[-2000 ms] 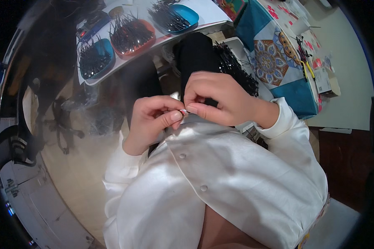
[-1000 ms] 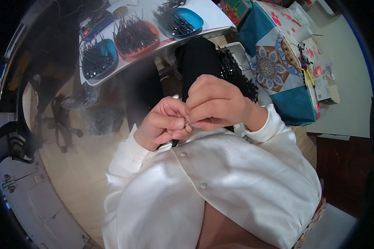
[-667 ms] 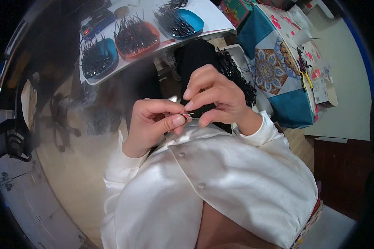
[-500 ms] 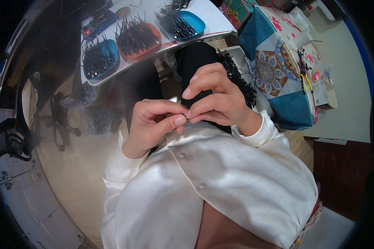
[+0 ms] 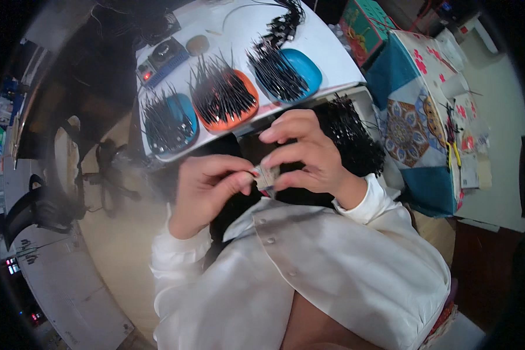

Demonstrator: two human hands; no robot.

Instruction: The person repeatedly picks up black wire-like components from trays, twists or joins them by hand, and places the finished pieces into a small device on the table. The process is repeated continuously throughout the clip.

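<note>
Bench [image 5: 338, 64]: white-topped, beyond the knees, near edge slanting up to the right.
Left hand [image 5: 204, 189]: slightly blurred, thumb and forefinger pinched together on one small piece [image 5: 255, 173].
Piece: at left fingertips, short of the bench's near edge; reddish bit visible, too small to tell more.
Right hand [image 5: 309, 154]: fingers curled and loosely spread, thumb apart from forefinger, just beside the piece; touching or not, cannot tell.
Left blue tray [image 5: 186, 111]: near-left corner, heaped with black strands [image 5: 166, 119].
Orange tray [image 5: 248, 87]: middle of near edge, similarly heaped.
Right blue tray [image 5: 306, 67]: toward near-right corner, strands mostly on its left side.
Device with red light [image 5: 163, 58]: by left edge.
Black bundle [image 5: 356, 137]: below near-right corner.
Patterned cloth [image 5: 408, 125]: farther right, yellow-handled tool [image 5: 457, 155] beside.
</note>
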